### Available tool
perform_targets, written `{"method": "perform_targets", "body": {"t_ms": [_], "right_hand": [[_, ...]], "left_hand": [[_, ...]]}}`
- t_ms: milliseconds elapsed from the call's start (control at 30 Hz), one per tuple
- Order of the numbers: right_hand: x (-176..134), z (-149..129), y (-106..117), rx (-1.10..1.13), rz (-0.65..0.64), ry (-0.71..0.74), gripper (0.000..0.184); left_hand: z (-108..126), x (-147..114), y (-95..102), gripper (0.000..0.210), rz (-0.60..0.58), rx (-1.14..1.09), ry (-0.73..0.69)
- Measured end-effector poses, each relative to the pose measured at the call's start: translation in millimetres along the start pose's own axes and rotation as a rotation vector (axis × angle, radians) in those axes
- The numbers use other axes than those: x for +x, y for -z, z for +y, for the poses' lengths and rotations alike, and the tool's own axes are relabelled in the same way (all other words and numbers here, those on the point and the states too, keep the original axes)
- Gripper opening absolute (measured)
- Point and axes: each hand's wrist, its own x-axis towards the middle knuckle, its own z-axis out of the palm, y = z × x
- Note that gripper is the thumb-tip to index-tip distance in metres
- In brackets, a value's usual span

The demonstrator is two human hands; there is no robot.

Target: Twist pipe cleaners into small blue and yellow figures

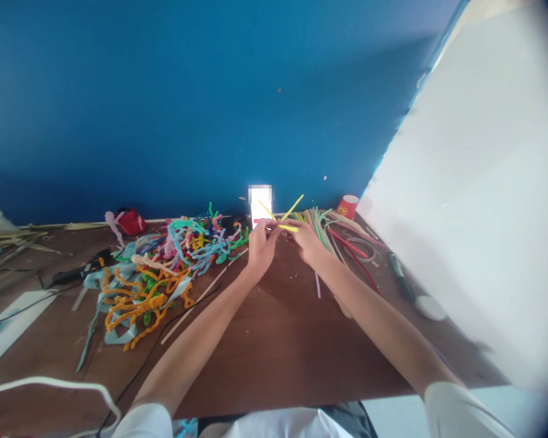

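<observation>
Both hands meet above the middle of the table, in front of a bright phone-like screen [261,210]. Thin yellow strips [293,207] stick out from between my fingers, two angled upward and one short end pointing right. Whether they are pipe cleaners or flat strips I cannot make out. My left hand [261,243] has its fingers closed on the strips where they cross. Beside it, my right hand [307,241] pinches them from the other side, fingertips touching the left ones. A small red piece shows by my left fingertips.
On the left lies a tangled heap of coloured pipe cleaners [153,301]. A bundle of long pale and red strips [322,228] lies right of my hands. Farther right are a red paper cup [347,207] and a dark marker [399,275]. A blue wall [201,109] stands behind.
</observation>
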Motion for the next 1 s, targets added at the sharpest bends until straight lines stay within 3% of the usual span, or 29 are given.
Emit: {"method": "perform_targets", "body": {"t_ms": [100,300,500,733,1000], "right_hand": [[-0.4,-1.7,-0.1,-0.045,0.021,0.039,0.023],[-5.9,-6.0,-2.8,-0.188,-0.077,0.177,0.021],[-10.7,-9.7,-5.0,-0.382,-0.018,0.386,0.022],[-14.9,-14.6,-8.1,-0.589,0.052,0.628,0.024],[-17.4,-12.3,-10.5,-0.622,0.079,0.753,0.024]], "left_hand": [[-2.6,0.4,-0.1,0.021,0.01,-0.014,-0.001],[-7.4,5.1,3.1,0.03,0.077,0.027,0.005],[-4.3,4.9,2.3,0.033,0.083,-0.064,0.048],[1.0,8.4,-1.3,0.035,0.056,-0.373,0.274],[0.7,9.7,-6.0,0.041,0.033,-0.639,0.448]]}}
